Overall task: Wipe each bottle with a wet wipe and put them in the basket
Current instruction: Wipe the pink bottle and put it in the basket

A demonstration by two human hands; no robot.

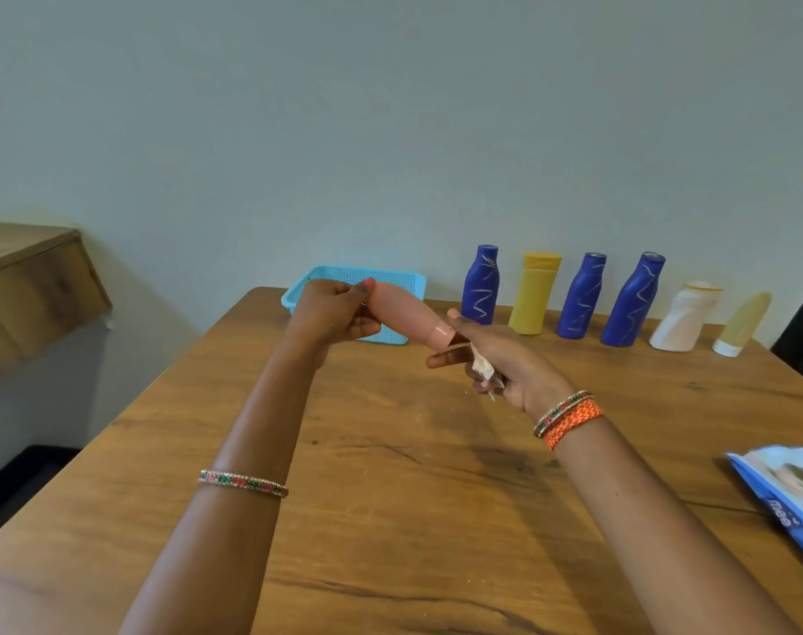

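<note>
On the far left a wooden shelf (28, 286) juts from the wall, apart from the desk (390, 474). Further right, the blue basket (408, 284) sits at the back edge of the desk; nothing shows above its rim, though most of its inside is hidden. In front of it the left hand (333, 313) is clamped around the base of a pink bottle (401, 313), held in the air and tilted with its cap end down toward the right. The right hand (495, 359) meets that cap end, fingers curled shut on a crumpled white wipe (484, 366). This looks like the wiping step on the first bottle.

The bottle appears to be light, stiff plastic, probably smooth and slick once damp, so a firm wrap around the wide body is safer than pinching the narrow cap.

To the right, six bottles wait along the wall: a blue bottle (481, 286), a yellow bottle (534, 295), two more blue ones, a white bottle (686, 318) and a pale yellow tube (743, 323). At the right edge lies the wipes packet (784, 492).
</note>
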